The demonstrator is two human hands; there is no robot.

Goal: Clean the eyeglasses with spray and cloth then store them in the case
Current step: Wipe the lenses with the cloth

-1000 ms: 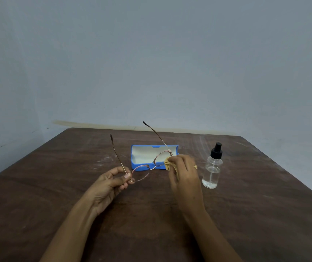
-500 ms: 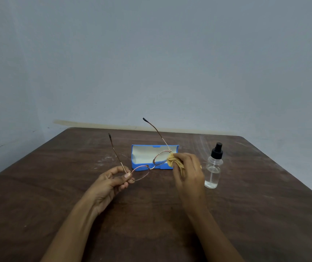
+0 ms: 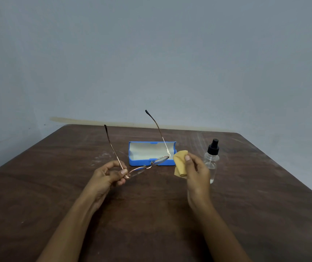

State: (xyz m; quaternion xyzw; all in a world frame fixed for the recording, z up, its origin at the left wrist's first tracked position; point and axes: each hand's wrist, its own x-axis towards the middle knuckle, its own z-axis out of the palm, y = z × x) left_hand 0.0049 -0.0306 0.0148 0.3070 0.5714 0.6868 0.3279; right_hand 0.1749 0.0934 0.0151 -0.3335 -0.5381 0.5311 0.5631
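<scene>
**Glasses held up in left grip, cloth in right, just off the lens**

Left grip (image 3: 106, 176): curled, thumb and fingertips pinching the eyeglasses (image 3: 147, 166) at the frame corner beside the left lens. Nothing else in it.

Right grip (image 3: 196, 173): thumb and fingers closed round the yellow cloth (image 3: 179, 163), bunched, with a corner hanging down below the thumb. Cloth just beside the right end of the frame; touching or not, cannot tell.

Eyeglasses: thin gold-toned wire frame, held above the surface (image 3: 264, 186), tilted, right side higher and farther away than left. Both temples unfolded, pointing up and away, dark tips at the ends. Seen in front of the case.

Case (image 3: 136, 163): blue, lying open on the surface toward the far edge, pale lining showing. Right temple crossing in front of its right half.

Spray bottle (image 3: 212, 157): clear, black pump top, upright on the surface right of the case, lower part hidden behind the right grip.

Dark brown wood surface, scuffed pale in patches. Plain grey wall (image 3: 151, 53) behind.
</scene>
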